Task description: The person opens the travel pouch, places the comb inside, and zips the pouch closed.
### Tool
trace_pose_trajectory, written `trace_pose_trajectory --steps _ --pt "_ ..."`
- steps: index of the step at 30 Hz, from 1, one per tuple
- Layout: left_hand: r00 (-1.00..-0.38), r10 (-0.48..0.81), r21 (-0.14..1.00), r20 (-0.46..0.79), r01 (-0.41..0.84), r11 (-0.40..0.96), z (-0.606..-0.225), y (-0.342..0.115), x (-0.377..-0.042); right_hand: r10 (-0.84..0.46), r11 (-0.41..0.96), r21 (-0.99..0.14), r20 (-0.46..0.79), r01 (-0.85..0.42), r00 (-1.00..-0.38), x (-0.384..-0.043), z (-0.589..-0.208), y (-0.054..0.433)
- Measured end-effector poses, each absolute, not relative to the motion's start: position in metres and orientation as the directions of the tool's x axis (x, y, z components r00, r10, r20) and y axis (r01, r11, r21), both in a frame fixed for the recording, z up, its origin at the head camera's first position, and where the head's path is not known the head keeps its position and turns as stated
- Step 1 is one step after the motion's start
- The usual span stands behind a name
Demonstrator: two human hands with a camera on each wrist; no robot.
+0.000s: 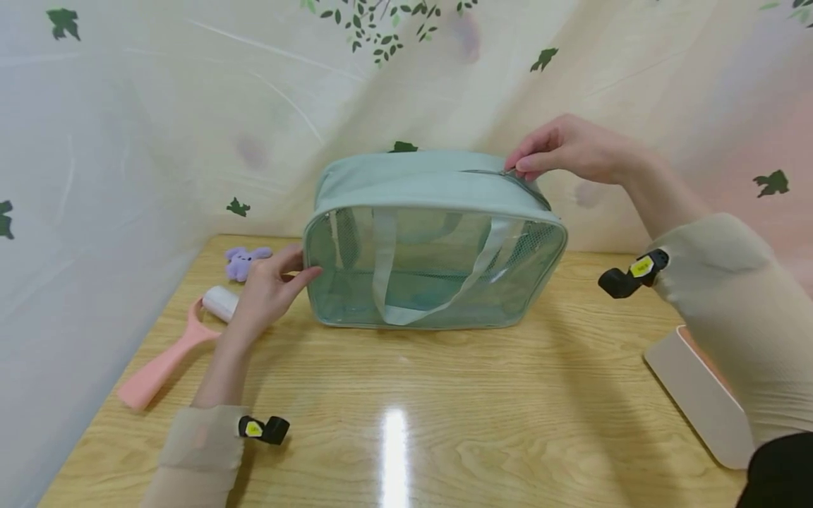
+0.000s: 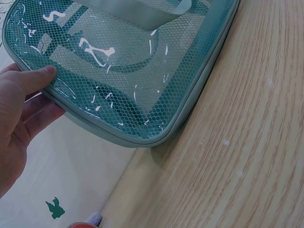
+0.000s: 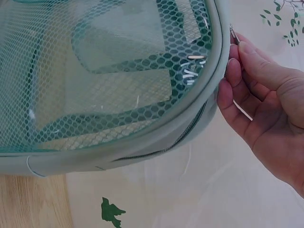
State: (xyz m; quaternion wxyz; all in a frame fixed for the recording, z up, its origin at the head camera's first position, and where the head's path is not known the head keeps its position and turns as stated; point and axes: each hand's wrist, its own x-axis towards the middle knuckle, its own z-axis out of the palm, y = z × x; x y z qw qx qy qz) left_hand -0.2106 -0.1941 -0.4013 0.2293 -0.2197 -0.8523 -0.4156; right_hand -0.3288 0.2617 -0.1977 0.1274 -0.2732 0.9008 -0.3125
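A mint-green bag [image 1: 406, 185] with clear, mesh-lined sides stands upright on the table near the back curtain. Its pale strap handle [image 1: 383, 271] hangs down over the front panel. My left hand [image 1: 269, 289] holds the bag's left edge; in the left wrist view its thumb [image 2: 40, 78] lies on the clear panel and the fingers are behind the rim. At the top right corner, my right hand [image 1: 574, 152] pinches the metal zipper pull [image 3: 234, 35]. A stretch of zipper [image 3: 183, 135] beyond that hand is parted, running down the right end of the bag.
To the left lie a pink-handled lint roller [image 1: 165, 360] with a white roll and a small purple plush toy [image 1: 241, 264]. A beige box [image 1: 692, 395] sits at the right, partly behind my right sleeve. A patterned curtain [image 1: 254, 106] hangs behind the table.
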Motion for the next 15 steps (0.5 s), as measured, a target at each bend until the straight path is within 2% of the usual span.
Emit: trace_pose_trajectory --steps 15 --pt "-0.800 0.180 0.622 0.573 0.567 0.539 -0.402 -0.194 -0.211 -0.486 0.737 -0.582 -0.105 -0.342 -0.868 -0.326 -0.205 0.288"
